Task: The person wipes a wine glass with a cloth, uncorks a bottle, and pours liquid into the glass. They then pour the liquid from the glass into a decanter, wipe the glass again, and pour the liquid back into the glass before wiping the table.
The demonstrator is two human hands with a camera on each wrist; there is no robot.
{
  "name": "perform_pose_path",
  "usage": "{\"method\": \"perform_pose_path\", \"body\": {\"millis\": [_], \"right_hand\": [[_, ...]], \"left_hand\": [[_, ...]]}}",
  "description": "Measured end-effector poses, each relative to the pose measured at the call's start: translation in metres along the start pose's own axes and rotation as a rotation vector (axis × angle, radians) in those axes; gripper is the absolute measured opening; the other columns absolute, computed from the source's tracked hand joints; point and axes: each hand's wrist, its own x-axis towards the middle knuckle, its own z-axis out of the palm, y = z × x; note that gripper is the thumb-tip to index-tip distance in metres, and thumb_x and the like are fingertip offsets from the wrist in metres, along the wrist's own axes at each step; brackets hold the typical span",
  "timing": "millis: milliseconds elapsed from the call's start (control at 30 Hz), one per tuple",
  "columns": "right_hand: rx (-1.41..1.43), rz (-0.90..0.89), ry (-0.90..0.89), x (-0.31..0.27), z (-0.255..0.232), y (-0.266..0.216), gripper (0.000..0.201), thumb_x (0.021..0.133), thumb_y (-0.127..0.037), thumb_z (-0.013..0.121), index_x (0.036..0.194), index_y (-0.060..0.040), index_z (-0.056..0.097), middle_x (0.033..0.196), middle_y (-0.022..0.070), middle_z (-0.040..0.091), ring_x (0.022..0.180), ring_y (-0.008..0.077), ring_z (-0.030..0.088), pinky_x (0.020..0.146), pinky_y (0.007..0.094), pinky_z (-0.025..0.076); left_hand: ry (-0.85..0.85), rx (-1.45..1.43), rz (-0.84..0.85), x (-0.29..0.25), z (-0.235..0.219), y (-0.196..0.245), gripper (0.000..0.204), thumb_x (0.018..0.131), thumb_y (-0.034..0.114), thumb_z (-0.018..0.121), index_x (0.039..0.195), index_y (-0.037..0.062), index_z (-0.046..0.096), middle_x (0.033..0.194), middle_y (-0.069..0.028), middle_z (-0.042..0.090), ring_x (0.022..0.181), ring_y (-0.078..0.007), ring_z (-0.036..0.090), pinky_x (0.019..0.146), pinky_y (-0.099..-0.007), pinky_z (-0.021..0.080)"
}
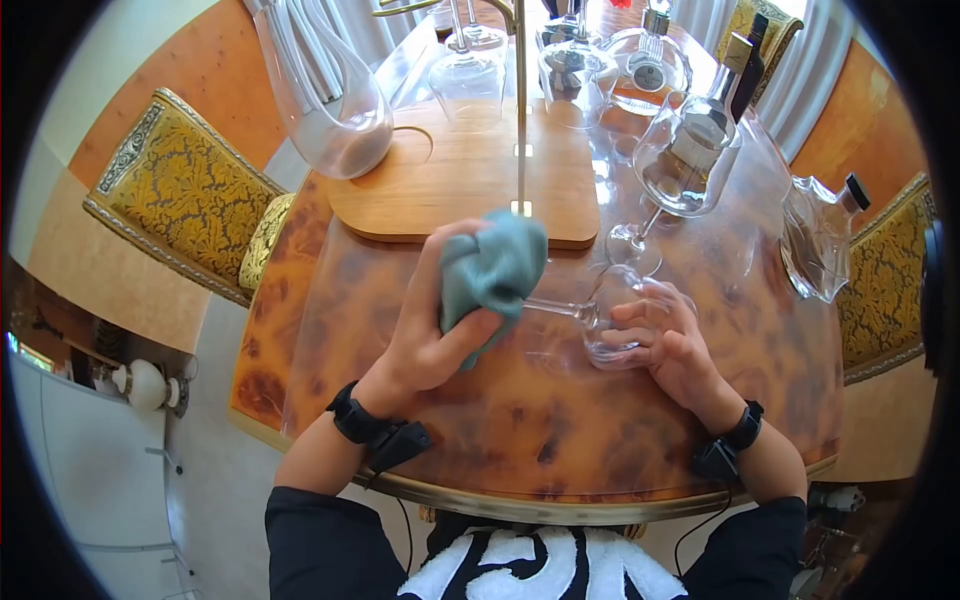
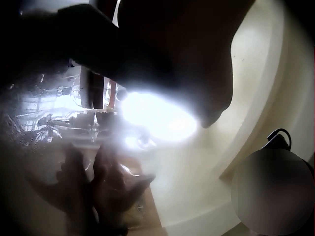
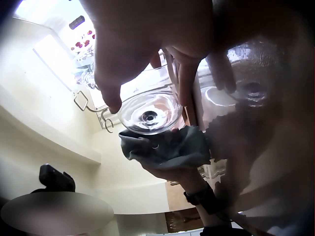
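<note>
A stemmed glass (image 1: pixel 612 325) lies sideways between the two hands in the head view. The left hand (image 1: pixel 425 335) grips a blue-green cloth (image 1: pixel 490 265) bunched around the foot end of the glass, so the foot is hidden. Curled around the bowl are the fingers of the right hand (image 1: pixel 675 345). In the right wrist view the right hand (image 3: pixel 152 54) spans the glass (image 3: pixel 150 115), with the grey-looking cloth (image 3: pixel 167 147) just below it. Glare and shadow blur the left wrist view.
Beyond the hands stands a wooden board (image 1: pixel 460 200) with a metal stand and upturned glasses (image 1: pixel 467 85). A decanter (image 1: pixel 345 130) is at its left. To the right are a large stemmed glass (image 1: pixel 680 165), bottles and a glass decanter (image 1: pixel 815 235) near the table edge.
</note>
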Motion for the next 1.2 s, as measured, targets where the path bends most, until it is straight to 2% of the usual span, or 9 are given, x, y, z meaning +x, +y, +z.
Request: {"method": "perform_pose_path", "body": {"millis": [167, 367, 467, 533, 600, 800, 1033, 1100, 1200], "right_hand": [[-0.08, -0.005, -0.042, 0.004, -0.002, -0.001, 0.083, 0.082, -0.028, 0.081, 0.143, -0.0043, 0.031, 0.129, 0.0193, 0.055, 0.117, 0.0327, 0.064, 0.096, 0.0454, 0.056], [-0.091, 0.038, -0.093, 0.0, 0.004, -0.004, 0.085, 0.078, -0.019, 0.085, 0.143, -0.0064, 0.032, 0.132, 0.019, 0.055, 0.119, 0.0337, 0.063, 0.098, 0.0487, 0.056], [-0.164, 0.018, -0.054, 0.002, 0.012, -0.006, 0.092, 0.074, -0.032, 0.088, 0.143, -0.0061, 0.033, 0.129, 0.0152, 0.056, 0.118, 0.033, 0.063, 0.097, 0.0463, 0.057], [-0.239, -0.015, -0.005, 0.0, 0.01, -0.003, 0.101, 0.071, -0.047, 0.091, 0.143, -0.0058, 0.033, 0.125, 0.0113, 0.058, 0.118, 0.0318, 0.064, 0.095, 0.0433, 0.057], [-0.08, -0.057, -0.036, 0.001, -0.001, 0.001, 0.086, 0.08, -0.029, 0.086, 0.145, -0.0055, 0.033, 0.135, 0.0184, 0.052, 0.121, 0.0334, 0.06, 0.099, 0.0494, 0.056], [0.116, -0.079, 0.002, -0.002, 0.005, 0.007, 0.087, 0.083, -0.035, 0.083, 0.146, -0.0039, 0.031, 0.137, 0.0185, 0.048, 0.125, 0.0328, 0.057, 0.104, 0.0511, 0.052], [-0.002, -0.099, -0.011, 0.002, 0.003, 0.01, 0.084, 0.084, -0.017, 0.083, 0.147, -0.0086, 0.028, 0.14, 0.018, 0.045, 0.125, 0.0311, 0.057, 0.105, 0.0476, 0.051], [-0.126, -0.076, -0.069, 0.001, 0.009, 0.007, 0.089, 0.079, -0.003, 0.085, 0.146, -0.011, 0.027, 0.141, 0.0175, 0.044, 0.124, 0.0296, 0.057, 0.105, 0.0449, 0.051], [-0.183, -0.067, -0.074, 0.0, 0.011, 0.01, 0.093, 0.075, 0.001, 0.088, 0.145, -0.0115, 0.028, 0.142, 0.0163, 0.044, 0.124, 0.0268, 0.058, 0.105, 0.0426, 0.051]], "left_hand": [[0.05, -0.004, -0.027, 0.0, -0.008, -0.002, 0.024, 0.084, 0.009, 0.061, 0.105, 0.0035, 0.05, 0.096, -0.0033, 0.052, 0.077, -0.0086, 0.047, 0.066, -0.0249, 0.042], [0.005, -0.083, -0.247, -0.001, -0.011, 0.004, 0.033, 0.091, 0.036, 0.058, 0.095, 0.0036, 0.057, 0.071, 0.0012, 0.049, 0.063, -0.0074, 0.047, 0.054, -0.0229, 0.039], [0.236, -0.274, -0.76, 0.004, 0.0, 0.02, 0.076, 0.096, 0.074, 0.039, 0.12, 0.0057, 0.06, 0.086, -0.0072, 0.063, 0.06, -0.0152, 0.057, 0.053, -0.027, 0.05], [0.199, -0.47, -0.758, 0.009, 0.0, 0.009, 0.08, 0.096, 0.076, 0.035, 0.126, 0.0056, 0.058, 0.093, -0.0096, 0.066, 0.067, -0.0185, 0.061, 0.059, -0.0302, 0.054], [0.169, -0.721, -0.738, 0.015, 0.002, -0.001, 0.095, 0.092, 0.084, 0.028, 0.139, 0.005, 0.053, 0.117, -0.0137, 0.068, 0.098, -0.0246, 0.068, 0.082, -0.0365, 0.058], [-0.027, -0.697, -0.511, -0.003, 0.002, 0.005, 0.117, 0.079, 0.092, 0.04, 0.154, 0.0024, 0.034, 0.146, -0.014, 0.052, 0.128, -0.0241, 0.056, 0.108, -0.0384, 0.047], [-0.224, -0.463, -0.519, -0.012, 0.015, 0.005, 0.123, 0.069, 0.086, 0.065, 0.155, 0.0037, 0.032, 0.15, -0.0115, 0.048, 0.129, -0.0211, 0.055, 0.108, -0.0373, 0.046], [-0.103, -0.708, -0.706, -0.021, 0.005, -0.002, 0.097, 0.08, 0.059, 0.078, 0.15, 0.0027, 0.038, 0.14, -0.0091, 0.056, 0.12, -0.019, 0.059, 0.103, -0.0382, 0.05], [-0.045, -0.778, -0.605, -0.017, 0.004, -0.008, 0.073, 0.084, 0.05, 0.076, 0.134, 0.0043, 0.051, 0.13, -0.0074, 0.058, 0.122, -0.0205, 0.056, 0.105, -0.041, 0.047]]}}
